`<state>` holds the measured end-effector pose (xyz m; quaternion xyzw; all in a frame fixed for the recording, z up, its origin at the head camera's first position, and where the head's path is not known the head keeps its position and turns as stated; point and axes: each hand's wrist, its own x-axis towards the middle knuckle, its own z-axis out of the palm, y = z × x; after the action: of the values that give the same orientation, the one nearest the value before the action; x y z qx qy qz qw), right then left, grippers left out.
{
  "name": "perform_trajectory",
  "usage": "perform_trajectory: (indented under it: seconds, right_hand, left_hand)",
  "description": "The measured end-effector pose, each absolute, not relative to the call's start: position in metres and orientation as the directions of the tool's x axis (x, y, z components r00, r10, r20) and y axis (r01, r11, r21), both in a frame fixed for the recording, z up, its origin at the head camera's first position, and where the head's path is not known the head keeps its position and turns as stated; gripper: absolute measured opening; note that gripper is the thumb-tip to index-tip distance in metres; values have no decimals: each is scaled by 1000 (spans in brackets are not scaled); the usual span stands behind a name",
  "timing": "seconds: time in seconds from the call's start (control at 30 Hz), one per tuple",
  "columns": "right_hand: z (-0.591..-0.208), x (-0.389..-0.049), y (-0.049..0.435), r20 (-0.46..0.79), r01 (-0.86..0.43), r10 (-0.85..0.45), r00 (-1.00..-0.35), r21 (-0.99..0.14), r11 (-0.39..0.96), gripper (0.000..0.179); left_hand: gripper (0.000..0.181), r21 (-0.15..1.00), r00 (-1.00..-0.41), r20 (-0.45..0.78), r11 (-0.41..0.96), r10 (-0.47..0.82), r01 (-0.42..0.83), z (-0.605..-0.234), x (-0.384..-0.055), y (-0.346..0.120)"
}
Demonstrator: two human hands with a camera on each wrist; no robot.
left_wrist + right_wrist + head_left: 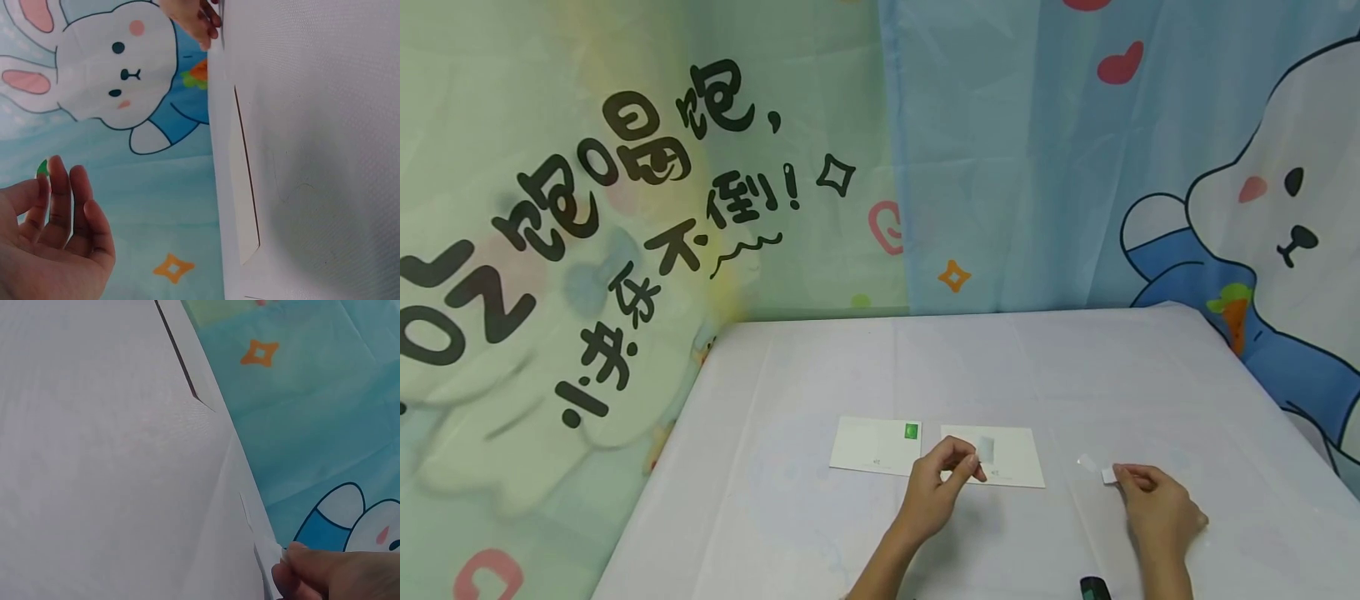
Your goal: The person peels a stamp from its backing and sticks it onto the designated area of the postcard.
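Note:
My left hand is raised over the near left part of a white envelope-like card, which bears a pale grey square. Its thumb and index finger pinch a small green stamp, mostly hidden by the fingers. To the left lies a second white card with a green stamp in its upper right corner. Farther right, my right hand is low over the table. Between thumb and forefinger it holds a small white slip of paper, partly covered by the fingertips.
A small clear scrap lies just left of the slip. At the near edge of view a dark, round-ended object shows only in part. White cloth covers the table; printed curtains hang behind it.

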<state>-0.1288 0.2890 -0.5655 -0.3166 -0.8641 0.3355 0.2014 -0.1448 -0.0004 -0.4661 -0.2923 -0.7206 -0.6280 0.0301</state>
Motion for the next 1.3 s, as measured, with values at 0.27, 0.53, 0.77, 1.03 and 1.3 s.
perform_trajectory:
  seconds: [0.27, 0.53, 0.77, 1.03, 1.3]
  right_hand:
    - [-571, -130, 289, 160, 424, 681, -714, -676, 603, 24]
    - [-572, -129, 290, 180, 443, 682, -709, -638, 629, 22]
    - [-574, -128, 293, 200, 444, 673, -712, -615, 652, 19]
    - [-575, -128, 294, 200, 435, 672, -713, -626, 647, 17]
    - [-573, -128, 291, 190, 445, 687, -702, -635, 631, 16]
  left_hand:
    - [9, 882, -821, 422, 33, 385, 470, -466, -144, 0]
    - [10, 886, -823, 418, 27, 385, 463, -465, -144, -1]
    - [10, 889, -825, 415, 22, 383, 457, -464, -144, -1]
    - [10, 894, -829, 410, 11, 381, 448, -465, -144, 0]
    - [10, 899, -831, 400, 12, 386, 439, -465, -144, -1]
